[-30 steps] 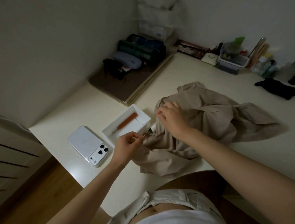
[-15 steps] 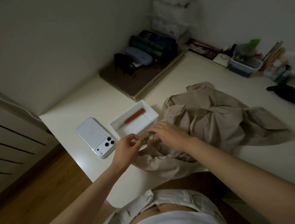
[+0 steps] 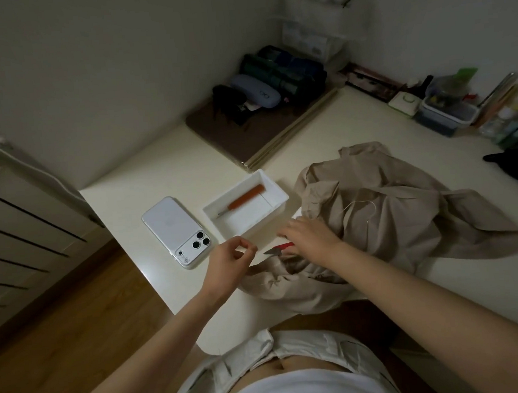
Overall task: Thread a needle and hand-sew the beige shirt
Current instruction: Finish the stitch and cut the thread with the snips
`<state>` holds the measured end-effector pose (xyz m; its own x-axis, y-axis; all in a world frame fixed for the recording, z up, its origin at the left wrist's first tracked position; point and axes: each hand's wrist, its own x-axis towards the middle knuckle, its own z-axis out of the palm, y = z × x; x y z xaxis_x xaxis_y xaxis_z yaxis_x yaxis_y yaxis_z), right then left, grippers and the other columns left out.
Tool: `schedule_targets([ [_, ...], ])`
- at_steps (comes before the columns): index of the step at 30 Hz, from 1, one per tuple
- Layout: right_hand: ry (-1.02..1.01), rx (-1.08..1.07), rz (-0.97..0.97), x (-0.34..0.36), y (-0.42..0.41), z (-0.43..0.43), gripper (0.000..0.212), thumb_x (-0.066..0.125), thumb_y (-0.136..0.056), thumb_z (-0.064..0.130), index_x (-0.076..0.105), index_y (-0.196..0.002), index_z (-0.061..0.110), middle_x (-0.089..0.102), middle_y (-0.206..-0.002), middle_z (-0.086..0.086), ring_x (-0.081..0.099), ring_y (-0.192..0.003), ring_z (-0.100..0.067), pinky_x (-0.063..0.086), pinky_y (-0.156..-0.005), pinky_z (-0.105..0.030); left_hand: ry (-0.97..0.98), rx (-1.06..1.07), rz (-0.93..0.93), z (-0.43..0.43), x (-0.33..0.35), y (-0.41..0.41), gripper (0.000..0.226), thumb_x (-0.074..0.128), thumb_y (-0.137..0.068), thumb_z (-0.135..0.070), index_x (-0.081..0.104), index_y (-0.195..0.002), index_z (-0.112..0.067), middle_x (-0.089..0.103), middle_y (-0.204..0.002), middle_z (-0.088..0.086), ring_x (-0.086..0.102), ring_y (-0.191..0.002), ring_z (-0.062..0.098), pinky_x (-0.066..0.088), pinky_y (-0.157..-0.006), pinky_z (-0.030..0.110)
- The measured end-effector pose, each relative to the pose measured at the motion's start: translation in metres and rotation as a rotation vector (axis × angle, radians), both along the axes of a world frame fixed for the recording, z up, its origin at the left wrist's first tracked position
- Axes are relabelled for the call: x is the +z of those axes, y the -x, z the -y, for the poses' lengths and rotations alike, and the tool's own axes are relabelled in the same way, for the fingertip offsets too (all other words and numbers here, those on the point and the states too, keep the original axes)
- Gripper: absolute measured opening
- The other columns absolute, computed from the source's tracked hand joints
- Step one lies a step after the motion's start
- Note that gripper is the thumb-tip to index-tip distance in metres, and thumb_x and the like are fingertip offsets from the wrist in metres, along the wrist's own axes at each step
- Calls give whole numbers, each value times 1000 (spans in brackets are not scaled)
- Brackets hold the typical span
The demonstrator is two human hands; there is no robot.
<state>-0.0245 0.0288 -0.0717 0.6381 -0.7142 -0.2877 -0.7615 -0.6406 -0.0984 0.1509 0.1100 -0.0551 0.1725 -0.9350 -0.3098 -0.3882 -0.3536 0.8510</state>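
Note:
The beige shirt (image 3: 392, 216) lies crumpled on the cream desk (image 3: 324, 135), one fold hanging over the near edge. A pale thread (image 3: 357, 203) loops across the cloth; I cannot make out the needle. My right hand (image 3: 309, 235) lies at the shirt's left edge and holds small red-handled snips (image 3: 279, 248) under its fingers, their metal tip pointing left. My left hand (image 3: 231, 259) hovers just left of that tip, fingers loosely curled, with nothing visible in it.
A white open box (image 3: 277, 195) holding an orange-handled tool (image 3: 245, 199) stands left of the shirt, a white phone (image 3: 176, 230) beside it. A brown board with cases sits at the back, bins and bottles at the far right, a black cloth (image 3: 516, 170) at the right edge.
The snips have passed from my left hand to my right. My right hand came down from the shirt's fold to the desk edge, and my left hand has drawn slightly away.

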Motion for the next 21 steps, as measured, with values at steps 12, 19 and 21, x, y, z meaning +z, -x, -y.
schedule_targets([
  [12,186,195,472,8,1,-17,24,72,-76,5,60,-95,14,58,-90,2,56,-79,-10,35,-71,-12,0,24,0,5,-1,-3,17,58,-92,-18,60,-75,-17,51,-50,-4,47,-44,11,33,-43,14],
  [19,44,113,344,-4,2,-14,14,57,-91,11,66,-103,9,63,-98,-4,64,-76,-21,44,-58,-25,-2,41,15,9,-2,-2,16,58,-92,-20,59,-76,-17,50,-50,-5,45,-43,6,32,-44,13],
  [21,51,55,245,-4,0,-13,22,55,-94,16,59,-115,11,57,-110,-3,62,-83,-21,40,-62,-26,-2,43,16,10,-2,-3,16,58,-92,-21,60,-78,-15,51,-50,-4,46,-46,11,33,-45,15],
])
